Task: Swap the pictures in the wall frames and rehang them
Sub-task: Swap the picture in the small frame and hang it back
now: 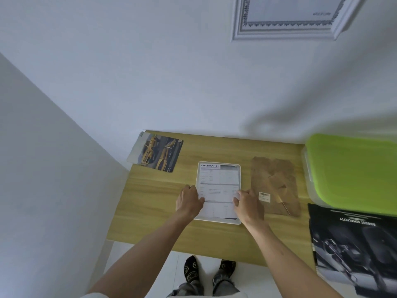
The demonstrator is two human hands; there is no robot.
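Both grips press flat: left hand [189, 201] and right hand [249, 204] on the specification sheet [218, 186] inside the white frame [239, 221], mid-worktop [154, 211].

A small white rounded-corner picture frame [218, 221] lies flat mid-counter holding a printed "SPECIFICATION" sheet [218, 186], a glossy yellow-car photo [160, 153] rests at the counter's far-left corner, and a white ornate wall frame [290, 17] hangs above.

Both hands [190, 201] [248, 203] forward, fingers flat.
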